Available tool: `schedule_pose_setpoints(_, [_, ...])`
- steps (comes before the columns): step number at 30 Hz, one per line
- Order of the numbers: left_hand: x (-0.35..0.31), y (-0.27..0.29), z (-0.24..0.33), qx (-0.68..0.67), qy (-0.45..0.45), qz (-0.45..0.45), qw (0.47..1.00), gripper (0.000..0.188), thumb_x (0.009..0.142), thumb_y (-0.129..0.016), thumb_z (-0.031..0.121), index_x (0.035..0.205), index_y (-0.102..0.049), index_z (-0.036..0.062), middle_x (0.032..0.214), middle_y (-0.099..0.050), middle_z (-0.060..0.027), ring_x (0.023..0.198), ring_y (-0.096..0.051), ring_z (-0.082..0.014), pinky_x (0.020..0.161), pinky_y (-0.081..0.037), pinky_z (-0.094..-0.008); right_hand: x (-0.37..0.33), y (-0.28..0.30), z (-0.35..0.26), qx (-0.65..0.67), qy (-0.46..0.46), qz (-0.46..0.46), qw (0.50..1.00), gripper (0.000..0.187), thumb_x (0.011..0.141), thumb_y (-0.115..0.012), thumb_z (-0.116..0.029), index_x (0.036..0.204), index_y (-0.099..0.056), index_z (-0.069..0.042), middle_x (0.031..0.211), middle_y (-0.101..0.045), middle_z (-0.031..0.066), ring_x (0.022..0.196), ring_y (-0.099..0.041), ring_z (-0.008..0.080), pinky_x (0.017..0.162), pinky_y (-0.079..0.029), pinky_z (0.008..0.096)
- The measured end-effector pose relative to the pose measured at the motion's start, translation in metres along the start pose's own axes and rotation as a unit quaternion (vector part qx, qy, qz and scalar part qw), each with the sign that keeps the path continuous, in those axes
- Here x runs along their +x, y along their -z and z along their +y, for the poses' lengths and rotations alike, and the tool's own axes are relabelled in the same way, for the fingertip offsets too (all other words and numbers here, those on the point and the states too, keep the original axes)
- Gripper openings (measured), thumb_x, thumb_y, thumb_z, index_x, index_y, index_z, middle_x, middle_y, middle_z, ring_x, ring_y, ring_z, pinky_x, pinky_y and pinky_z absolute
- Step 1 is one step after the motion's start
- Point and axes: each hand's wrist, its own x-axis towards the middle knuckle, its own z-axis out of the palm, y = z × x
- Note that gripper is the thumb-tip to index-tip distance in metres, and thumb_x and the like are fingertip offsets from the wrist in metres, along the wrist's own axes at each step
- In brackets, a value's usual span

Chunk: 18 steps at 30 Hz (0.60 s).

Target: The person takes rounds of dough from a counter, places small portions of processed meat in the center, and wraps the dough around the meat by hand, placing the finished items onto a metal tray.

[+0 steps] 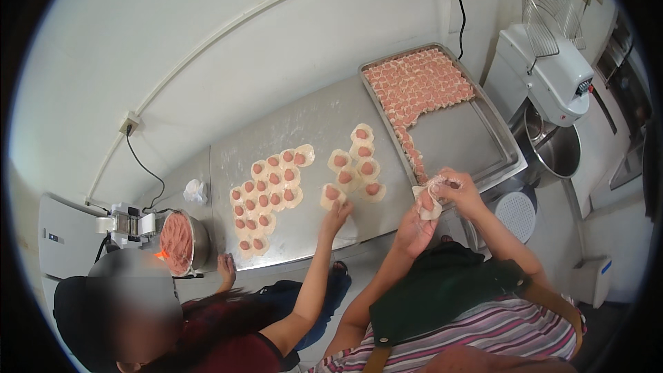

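In front of me, near the table's front edge, a dumpling (427, 202) is half folded, its thin pale wrapper around pink meat filling. My left hand (413, 235) supports it from below, palm turned up, the wrapper on its fingers. From the right, my right hand (457, 190) pinches the wrapper's edge, its fingers dusted with flour. Just beyond is a large metal tray (469, 137) with tightly packed rows of shaped dumplings (418, 83). Left of my hands, several round wrappers topped with meat (366, 166) lie on the steel table (324, 235).
On the left a co-worker's hand (338, 215) touches a filled wrapper (331, 194). More topped wrappers (275, 179) lie beyond it. A metal bowl of meat filling (200, 242) stands at the table's left end. A dough mixer (542, 72) and a white perforated stool (514, 217) are at right.
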Motion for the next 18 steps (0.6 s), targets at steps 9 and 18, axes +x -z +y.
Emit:
schedule_pose_setpoints(9, [0.044, -0.001, -0.054, 0.056, -0.003, 0.051, 0.997, 0.027, 0.091, -0.049, 0.014, 0.115, -0.049, 0.0011, 0.114, -0.054, -0.0064, 0.098, -0.055, -0.0141, 0.093, -0.045, -0.0294, -0.014, 0.065, -0.017, -0.038, 0.045, 0.024, 0.998, 0.015, 0.081, -0.066, -0.013, 0.087, -0.064, 0.001, 0.077, -0.055, 0.0001, 0.065, -0.052, 0.0055, 0.052, -0.041, 0.0187])
schedule_pose_setpoints(18, [0.049, -0.052, -0.084, 0.148, -0.157, -0.01, 0.976, 0.033, 0.09, -0.052, 0.013, 0.12, -0.047, 0.0008, 0.119, -0.053, -0.0085, 0.107, -0.051, -0.015, 0.09, -0.045, -0.0267, -0.022, 0.089, -0.021, 0.157, 0.017, 0.089, 0.983, 0.012, 0.083, -0.063, -0.013, 0.083, -0.061, -0.002, 0.069, -0.057, 0.0035, 0.059, -0.051, 0.0069, 0.051, -0.042, 0.0195])
